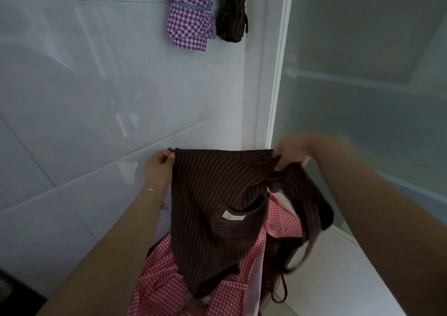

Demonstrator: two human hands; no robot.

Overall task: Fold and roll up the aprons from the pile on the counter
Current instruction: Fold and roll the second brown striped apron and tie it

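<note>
Nearest to us, under the brown striped apron (217, 209), lies the pile of red checked aprons (225, 298) on the white counter (338, 279). It spreads out below and to both sides of the brown apron's hanging lower end.

We hold the brown striped apron up by its top edge, stretched flat between both hands above that pile. Our left hand (158, 168) pinches the apron's left top corner, thumb and fingers closed on the hem. A thin bracelet (152, 191) sits on that wrist, just left of the apron's side edge. Our right hand (289, 155) grips the right top corner with the fingers curled over bunched cloth. From that corner a brown strap (316, 207) loops down the apron's right side and trails onto the counter. A small white label (233, 215) shows near the apron's middle, beside a dark opening in the fabric.

Far beyond the brown apron's top edge, two rolled bundles lie side by side and touching on the grey surface (84, 98): a purple checked roll (191, 20) and, right of it, a brown striped roll (233, 13).
</note>
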